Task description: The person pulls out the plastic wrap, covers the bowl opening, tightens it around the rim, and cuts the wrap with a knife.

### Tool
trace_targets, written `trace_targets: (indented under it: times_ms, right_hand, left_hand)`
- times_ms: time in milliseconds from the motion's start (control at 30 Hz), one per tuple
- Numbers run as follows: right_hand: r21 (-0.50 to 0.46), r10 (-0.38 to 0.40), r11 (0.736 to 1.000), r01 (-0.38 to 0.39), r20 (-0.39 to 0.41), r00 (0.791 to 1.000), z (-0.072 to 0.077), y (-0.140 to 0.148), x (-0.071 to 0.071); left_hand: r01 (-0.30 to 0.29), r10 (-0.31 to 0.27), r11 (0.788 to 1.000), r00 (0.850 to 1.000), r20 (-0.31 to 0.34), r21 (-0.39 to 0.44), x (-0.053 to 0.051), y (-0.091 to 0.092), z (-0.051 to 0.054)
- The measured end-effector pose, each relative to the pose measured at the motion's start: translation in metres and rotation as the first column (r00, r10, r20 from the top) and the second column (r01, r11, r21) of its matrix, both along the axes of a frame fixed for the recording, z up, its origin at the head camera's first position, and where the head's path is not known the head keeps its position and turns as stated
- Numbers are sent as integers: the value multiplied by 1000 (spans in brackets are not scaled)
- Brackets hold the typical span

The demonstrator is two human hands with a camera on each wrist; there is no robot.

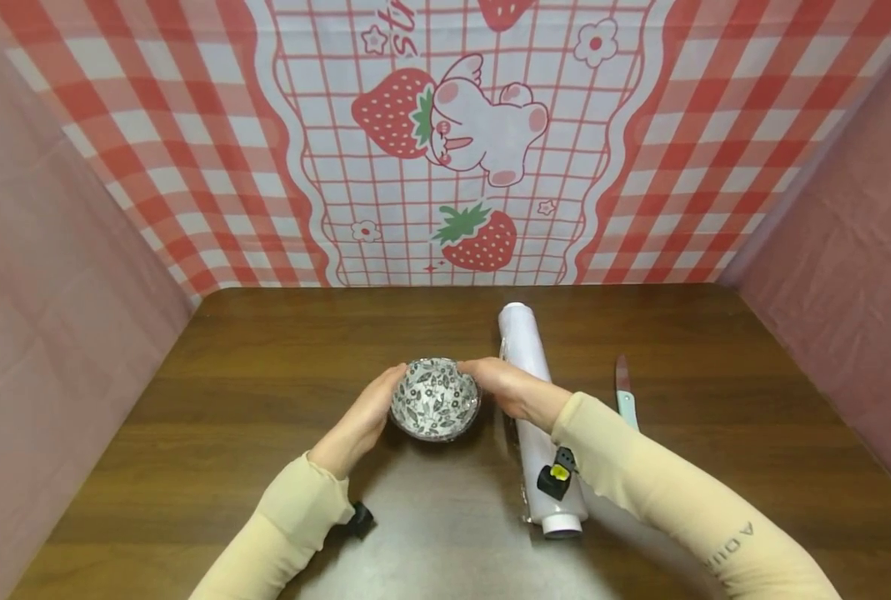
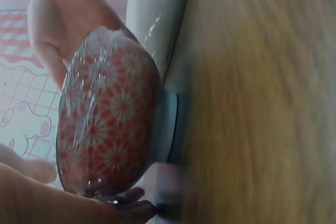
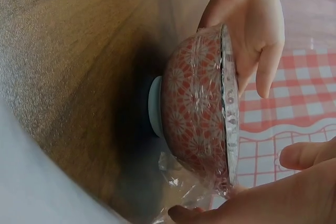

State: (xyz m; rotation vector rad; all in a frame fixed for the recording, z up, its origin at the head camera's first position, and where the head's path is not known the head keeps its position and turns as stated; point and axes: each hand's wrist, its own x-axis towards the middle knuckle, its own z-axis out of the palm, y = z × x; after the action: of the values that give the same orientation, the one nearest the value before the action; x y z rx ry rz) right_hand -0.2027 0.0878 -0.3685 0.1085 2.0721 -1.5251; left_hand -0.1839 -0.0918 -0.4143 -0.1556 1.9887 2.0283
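A patterned bowl sits between my two hands, its inside white with dark leaves and flowers. Its red, flower-printed outside is covered in clear cling film, which also stretches over the mouth. My left hand holds the bowl's left side, fingers passing below the rim. From the opposite side my right hand holds it, with loose film bunched near the fingers in the right wrist view. The bowl is upright, its foot close to the tabletop; whether they touch I cannot tell. Some fingertips are hidden behind the bowl.
A large roll of cling film lies lengthwise just right of the bowl, partly under my right forearm. Farther right is a knife with a pale green handle. The brown wooden table ends at a checked strawberry-print cloth. Pink cloth hangs either side.
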Motion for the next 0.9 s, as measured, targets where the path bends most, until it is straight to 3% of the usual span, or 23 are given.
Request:
trace_targets:
  times_ms: [100, 300, 433, 667, 900]
  right_hand:
    - [-41, -9, 999, 10, 27, 1000, -2, -2, 1]
    - [-148, 9, 989, -1, 55, 998, -5, -7, 6]
    - [-184, 29, 983, -17, 59, 998, -6, -10, 8]
    - [-143, 7, 990, 1, 56, 998, -10, -12, 9]
    - [-196, 27, 980, -12, 76, 997, -10, -13, 11]
  left_hand:
    - [-60, 56, 991, 998, 37, 122, 1, 2, -2]
    - [-182, 162, 942, 982, 92, 283, 4, 8, -3]
    - [-208, 187, 932, 977, 100, 297, 3, 11, -4]
    - [-221, 204, 945, 974, 95, 242, 3, 11, -4]
    - [-229, 212, 945, 973, 94, 232, 4, 14, -5]
